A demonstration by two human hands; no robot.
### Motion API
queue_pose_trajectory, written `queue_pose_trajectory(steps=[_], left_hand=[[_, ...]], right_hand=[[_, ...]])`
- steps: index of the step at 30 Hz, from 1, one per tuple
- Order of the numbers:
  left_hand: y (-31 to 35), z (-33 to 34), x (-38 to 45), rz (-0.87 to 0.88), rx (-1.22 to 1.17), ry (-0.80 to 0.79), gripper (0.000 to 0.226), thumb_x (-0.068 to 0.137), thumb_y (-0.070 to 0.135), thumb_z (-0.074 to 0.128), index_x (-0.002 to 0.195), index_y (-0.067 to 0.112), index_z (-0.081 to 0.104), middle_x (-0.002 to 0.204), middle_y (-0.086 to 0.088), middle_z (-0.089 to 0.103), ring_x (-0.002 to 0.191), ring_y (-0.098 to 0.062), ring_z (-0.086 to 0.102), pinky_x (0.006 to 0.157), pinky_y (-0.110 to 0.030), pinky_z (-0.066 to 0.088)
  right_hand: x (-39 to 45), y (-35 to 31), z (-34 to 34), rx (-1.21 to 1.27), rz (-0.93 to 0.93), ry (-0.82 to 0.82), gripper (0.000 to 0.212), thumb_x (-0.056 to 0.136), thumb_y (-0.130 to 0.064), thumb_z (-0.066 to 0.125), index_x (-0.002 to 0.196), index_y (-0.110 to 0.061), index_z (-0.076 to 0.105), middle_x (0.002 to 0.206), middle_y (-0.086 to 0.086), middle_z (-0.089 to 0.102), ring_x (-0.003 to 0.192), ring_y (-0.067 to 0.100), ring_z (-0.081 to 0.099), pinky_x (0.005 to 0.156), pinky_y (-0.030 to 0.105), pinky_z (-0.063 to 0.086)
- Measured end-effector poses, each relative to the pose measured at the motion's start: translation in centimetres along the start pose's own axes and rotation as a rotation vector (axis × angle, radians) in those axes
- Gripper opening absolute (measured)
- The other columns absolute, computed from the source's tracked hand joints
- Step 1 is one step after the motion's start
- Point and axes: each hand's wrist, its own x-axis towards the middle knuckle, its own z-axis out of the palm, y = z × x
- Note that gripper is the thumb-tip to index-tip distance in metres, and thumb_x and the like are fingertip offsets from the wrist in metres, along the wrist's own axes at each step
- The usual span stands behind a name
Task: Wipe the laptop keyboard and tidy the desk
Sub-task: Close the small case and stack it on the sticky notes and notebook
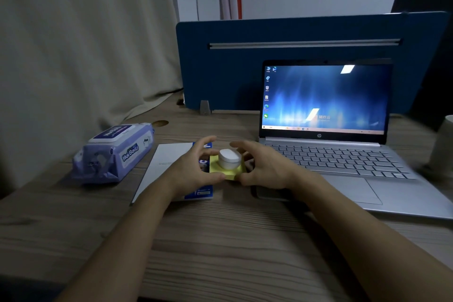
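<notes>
1. A wood-grain desk top fills the near part of the view, with two bare forearms reaching forward across it from the lower edge.
2. The left hand has its thumb curled under the near left edge of a yellow square pad of sticky notes, while its fingers arch loosely above the pad.
3. The right hand grips the pad's right side, its thumb at the near corner and its curled fingers bent over the top.
4. A small white rounded plastic case sits on top of the yellow pad, between the two hands; whether any fingertip touches the case cannot be told.
5. Under the left hand lies a flat white and blue booklet, lying on the desk just left of the pad.
6. Further left, well apart from the hands, a lilac soft pack of wet wipes lies on its side with its lid closed.
7. To the right, a silver open laptop stands on the desk, its keyboard bare and just beside the right hand, its screen lit.
8. Behind the laptop stands a dark blue felt desk divider, and a beige curtain hangs at far left.
</notes>
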Motion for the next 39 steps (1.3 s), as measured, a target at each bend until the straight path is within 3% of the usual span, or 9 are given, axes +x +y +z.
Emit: queue_pose_trajectory(steps=[4,8,13,18,20,23,27,33,39], left_hand=[[-0.5,-1.7,-1.4,-0.023,-0.014,-0.013,0.090,0.071,0.039,0.084,0.136,0.059,0.026,0.123,0.030,0.051,0.109,-0.003,0.057,0.078,-0.016,0.049],[-1.7,-3.2,-3.2,-0.082,-0.064,0.025,0.089,0.073,0.030,0.085,0.135,0.057,0.027,0.123,0.028,0.050,0.116,-0.007,0.055,0.085,-0.023,0.051],[-3.0,-4.6,-5.4,-0.109,-0.010,0.095,0.093,0.074,0.033,0.083,0.143,0.055,0.024,0.137,0.022,0.048,0.122,-0.007,0.050,0.099,-0.034,0.047],[-3.6,-5.2,-6.1,-0.081,-0.003,0.167,0.091,0.079,0.025,0.080,0.148,0.043,0.025,0.148,0.014,0.044,0.120,0.000,0.049,0.083,-0.008,0.044],[-3.7,-5.2,-6.1,-0.084,-0.008,0.180,0.092,0.079,0.021,0.080,0.149,0.042,0.022,0.149,0.011,0.044,0.122,0.001,0.047,0.084,-0.005,0.041],[-3.7,-5.1,-6.1,-0.098,0.010,0.191,0.094,0.079,0.017,0.077,0.150,0.040,0.019,0.151,0.005,0.042,0.130,-0.004,0.043,0.100,-0.019,0.037],[-3.6,-5.0,-6.3,-0.115,0.054,0.200,0.097,0.076,0.024,0.081,0.150,0.041,0.021,0.154,0.005,0.039,0.137,-0.006,0.036,0.110,-0.034,0.034],[-3.1,-4.4,-7.0,-0.153,0.148,0.188,0.119,0.057,0.056,0.085,0.149,0.050,0.010,0.159,0.008,0.028,0.143,-0.013,0.029,0.112,-0.041,0.034],[-3.4,-4.7,-7.5,-0.186,0.245,0.153,0.113,0.062,0.051,0.082,0.145,0.057,0.006,0.162,0.007,0.019,0.146,-0.019,0.024,0.113,-0.049,0.033]], right_hand=[[0.4,-1.4,1.0,0.036,-0.038,-0.008,0.079,0.072,-0.030,0.074,0.142,-0.025,0.038,0.133,0.000,0.053,0.110,0.008,0.052,0.080,0.008,0.042],[1.6,-3.5,2.7,0.051,-0.056,-0.055,0.079,0.072,-0.033,0.074,0.142,-0.024,0.036,0.133,0.001,0.052,0.115,0.015,0.052,0.096,0.035,0.050],[3.0,-5.0,4.6,-0.007,-0.084,-0.086,0.084,0.073,-0.040,0.076,0.144,-0.026,0.032,0.139,0.003,0.048,0.122,0.019,0.048,0.102,0.038,0.046],[4.2,-5.7,5.7,-0.003,-0.110,-0.035,0.088,0.071,-0.045,0.075,0.146,-0.026,0.032,0.141,0.003,0.046,0.124,0.019,0.047,0.101,0.034,0.045],[4.4,-5.6,6.2,-0.021,-0.112,-0.028,0.089,0.071,-0.047,0.074,0.146,-0.025,0.032,0.141,0.004,0.045,0.125,0.021,0.047,0.103,0.038,0.045],[4.1,-5.1,6.9,-0.034,-0.105,-0.035,0.087,0.072,-0.046,0.074,0.146,-0.026,0.031,0.142,0.002,0.044,0.124,0.021,0.046,0.103,0.043,0.044],[3.6,-4.4,7.2,-0.012,-0.101,-0.020,0.082,0.078,-0.045,0.072,0.147,-0.027,0.030,0.144,0.002,0.045,0.125,0.018,0.046,0.100,0.031,0.042],[1.8,-4.5,6.3,-0.146,-0.121,-0.048,0.097,0.073,-0.068,0.065,0.150,-0.027,0.023,0.155,0.002,0.033,0.136,0.024,0.038,0.110,0.044,0.035],[0.9,-3.2,4.7,-0.391,-0.055,-0.087,0.106,0.071,-0.075,0.054,0.152,-0.025,0.007,0.140,0.007,0.051,0.125,0.030,0.047,0.107,0.044,0.028]])
